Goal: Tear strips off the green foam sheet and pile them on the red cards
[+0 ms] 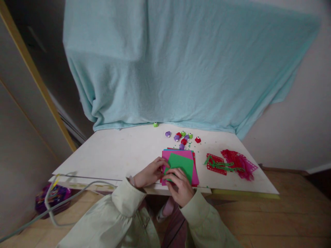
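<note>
step: I judge folding of the green sheet (181, 166) atop the pink stack (194, 174) at desk (116, 155) front edge | left hand (148, 175) and right hand (181, 187) fingers pinching its near-left corner | next: needs aligned edges, firm crease.

Green sheet (182, 164): matt paper, smooth. Pink sheet (194, 175) under it: matt paper. Table (116, 155): matt white board, lightly stained. Backdrop (181, 69): soft pale blue cloth, fuzzy. Punches (181, 137): glossy plastic. Floor (297, 210): smooth wood. Sleeves (124, 210): matt cloth.
</note>
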Motion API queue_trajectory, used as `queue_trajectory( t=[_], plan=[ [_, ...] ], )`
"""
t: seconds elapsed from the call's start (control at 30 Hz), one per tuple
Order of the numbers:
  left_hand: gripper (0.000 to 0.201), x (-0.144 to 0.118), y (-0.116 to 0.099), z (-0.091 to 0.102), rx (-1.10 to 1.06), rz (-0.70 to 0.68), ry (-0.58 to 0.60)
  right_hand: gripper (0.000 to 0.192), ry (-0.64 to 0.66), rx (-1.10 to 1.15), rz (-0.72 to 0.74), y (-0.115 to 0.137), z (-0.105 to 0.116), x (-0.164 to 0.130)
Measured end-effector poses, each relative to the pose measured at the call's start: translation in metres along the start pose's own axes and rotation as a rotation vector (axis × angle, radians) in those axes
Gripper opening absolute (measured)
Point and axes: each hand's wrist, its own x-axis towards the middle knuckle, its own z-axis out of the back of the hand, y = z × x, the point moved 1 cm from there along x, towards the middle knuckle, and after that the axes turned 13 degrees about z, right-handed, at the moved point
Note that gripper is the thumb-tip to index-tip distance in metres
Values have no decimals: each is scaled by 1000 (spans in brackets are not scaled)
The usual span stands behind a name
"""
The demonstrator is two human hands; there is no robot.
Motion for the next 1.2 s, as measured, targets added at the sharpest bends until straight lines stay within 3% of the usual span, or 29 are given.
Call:
queue_trajectory(
  t=[0.3, 0.77, 0.93, 1.2],
  plan=[
    [39, -1, -4, 0, 1, 18, -10, 17, -38, -10, -24, -6, -7, -3],
    [36, -2, 2, 4, -7, 10, 54, 17, -65, 61, -42, -7, 14, -25],
    [22, -2, 5, 2, 16, 13, 31, 36, -46, 67, -57, -5, 14, -23],
    [35, -1, 6, -5, 59, 14, -32, 26, -51, 0, -98, -11, 5, -20]
  ],
)
